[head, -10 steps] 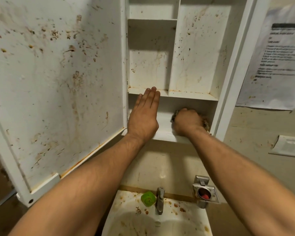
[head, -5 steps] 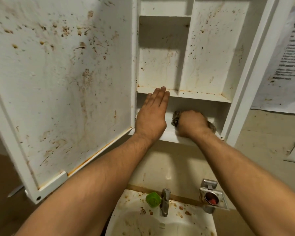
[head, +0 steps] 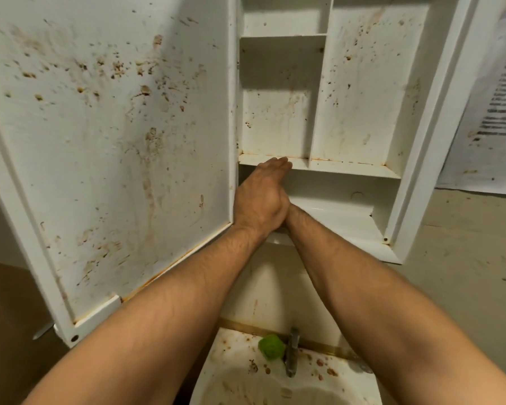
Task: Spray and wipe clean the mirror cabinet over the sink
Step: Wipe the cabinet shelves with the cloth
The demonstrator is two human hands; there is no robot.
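The white mirror cabinet (head: 360,168) hangs open above the sink. Its door (head: 114,141) is swung out to the left, the inner face speckled with brown stains. The upper compartments are stained too, while the bottom shelf (head: 336,219) looks whiter. My left hand (head: 260,200) reaches into the bottom compartment by the hinge side, fingers straight, tips touching the shelf edge above. My right wrist (head: 295,214) passes under and behind the left hand. The right hand and anything in it are hidden.
Below is a dirty sink (head: 216,363) with a metal tap (head: 292,356) and a green round object (head: 271,346) beside it. A printed paper sheet (head: 497,112) is stuck on the wall to the right of the cabinet.
My right hand, which held a dark cloth on the bottom shelf's right side, slid left and is now hidden behind my left hand. The view shifted left and closer.
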